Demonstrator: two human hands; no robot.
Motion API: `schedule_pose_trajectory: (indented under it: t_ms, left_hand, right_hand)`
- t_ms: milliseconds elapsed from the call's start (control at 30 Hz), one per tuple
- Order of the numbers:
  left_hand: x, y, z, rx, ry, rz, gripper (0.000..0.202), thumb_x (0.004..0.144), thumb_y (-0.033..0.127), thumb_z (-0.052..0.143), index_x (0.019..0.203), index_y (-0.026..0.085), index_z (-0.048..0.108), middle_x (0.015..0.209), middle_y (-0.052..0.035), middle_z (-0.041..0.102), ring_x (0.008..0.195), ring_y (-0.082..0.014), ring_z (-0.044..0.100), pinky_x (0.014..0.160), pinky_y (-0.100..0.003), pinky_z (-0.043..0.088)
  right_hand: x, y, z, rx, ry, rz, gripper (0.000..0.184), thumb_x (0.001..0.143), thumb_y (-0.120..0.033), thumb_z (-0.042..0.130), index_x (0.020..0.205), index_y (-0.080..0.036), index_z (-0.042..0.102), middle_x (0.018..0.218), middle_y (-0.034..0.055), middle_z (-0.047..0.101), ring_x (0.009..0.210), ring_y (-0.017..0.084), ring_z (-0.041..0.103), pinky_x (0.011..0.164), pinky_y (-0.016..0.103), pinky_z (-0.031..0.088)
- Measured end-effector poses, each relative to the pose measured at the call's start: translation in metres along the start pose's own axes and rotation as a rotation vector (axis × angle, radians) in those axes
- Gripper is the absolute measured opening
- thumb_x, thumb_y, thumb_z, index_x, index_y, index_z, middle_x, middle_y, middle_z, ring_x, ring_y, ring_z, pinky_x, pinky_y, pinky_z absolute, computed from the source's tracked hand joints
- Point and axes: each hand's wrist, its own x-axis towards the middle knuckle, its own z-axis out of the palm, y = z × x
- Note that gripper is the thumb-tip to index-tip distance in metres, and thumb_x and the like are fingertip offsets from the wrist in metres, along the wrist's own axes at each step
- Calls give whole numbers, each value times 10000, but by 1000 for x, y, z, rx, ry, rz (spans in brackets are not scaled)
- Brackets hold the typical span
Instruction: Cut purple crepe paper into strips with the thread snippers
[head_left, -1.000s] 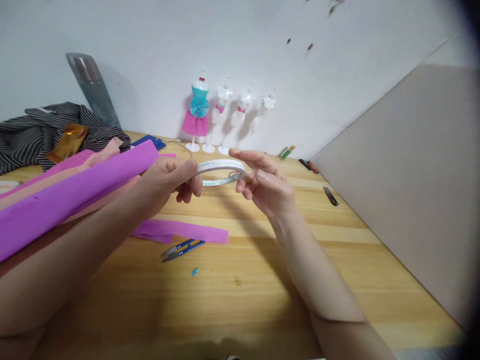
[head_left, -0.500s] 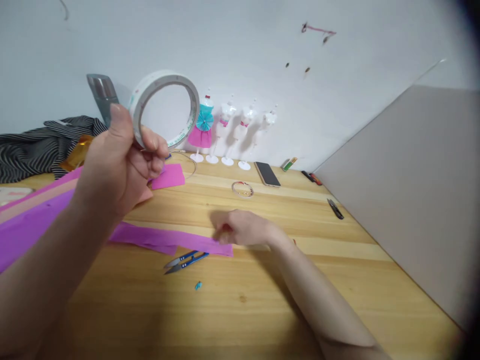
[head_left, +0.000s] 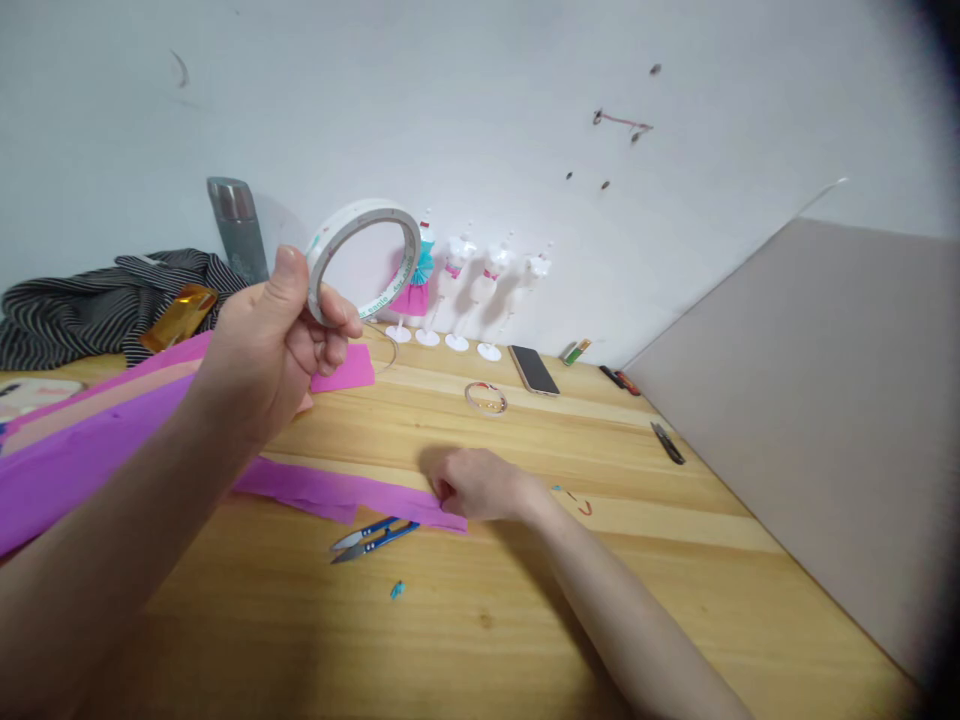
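Observation:
My left hand [head_left: 289, 335] is raised above the table, its thumb and fingers closed around a roll of white tape [head_left: 324, 228] held on edge. Low over the table, my right hand [head_left: 478, 482] is closed, with its fingertips on the right end of a purple crepe paper strip [head_left: 330, 488]. Those fingertips are partly hidden from view. Blue-handled thread snips [head_left: 375, 540] lie partly under the strip, their blades pointing left. A small turquoise scrap [head_left: 397, 590] sits in front of them. Wider purple paper [head_left: 97, 455] stretches behind my left forearm.
Several white mini mannequins [head_left: 457, 290] stand along the wall, one in a turquoise and pink dress. A phone [head_left: 534, 369], a thin ring [head_left: 486, 398] and a box cutter [head_left: 667, 443] lie to the right. A bottle [head_left: 238, 230] and striped cloth [head_left: 82, 305] are at back left.
The camera view has tilted up slightly, so the table things sit lower in the picture. My left hand with the tape appears lower and further right. My right hand stays at the strip's end.

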Motion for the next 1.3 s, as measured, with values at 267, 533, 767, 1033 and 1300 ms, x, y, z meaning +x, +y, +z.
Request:
schedule_pose_trajectory:
  t_ms: [267,533,767,1033,1300]
  left_hand:
    - [2,-11,-2,-17,-77,-5,472,820,583,579,630,151,584,614,-15,613,458,-64,470,429,-224,341]
    - [3,-26,1,-29,-165,38,438,833,543,589,657,145,634,637,-30,640,474,-73,482,468,-238,362]
    - [-2,-24,6,8,-147,48,426,812,526,622,628,143,649,616,-36,638,474,-77,494,468,-225,388]
    - [2,-34,4,162,-116,-198,197,692,306,775,670,134,680,624,-15,634,495,-55,492,466,-166,393]
    - [5,-36,5,183,-222,-230,302,684,319,754,514,146,574,449,24,470,386,-45,363,339,-159,225]
  right_hand:
    - [-15,7,-21,272,139,-53,149,649,-56,525,588,-174,459,550,-54,434,529,78,357,506,226,263]
    - [-35,22,-37,759,454,-123,43,710,-149,577,752,-156,570,683,-20,510,578,92,475,519,224,375]
    - [-41,28,-46,1015,676,-82,159,714,-255,679,820,-153,621,641,-23,551,556,97,501,529,240,401]
    - [-54,33,-52,1199,737,-218,127,673,-231,697,753,-160,627,588,-41,522,506,74,442,478,214,323]
    - [-55,33,-60,1490,729,-295,162,647,-270,685,760,-174,620,622,-18,614,481,124,573,508,280,450]
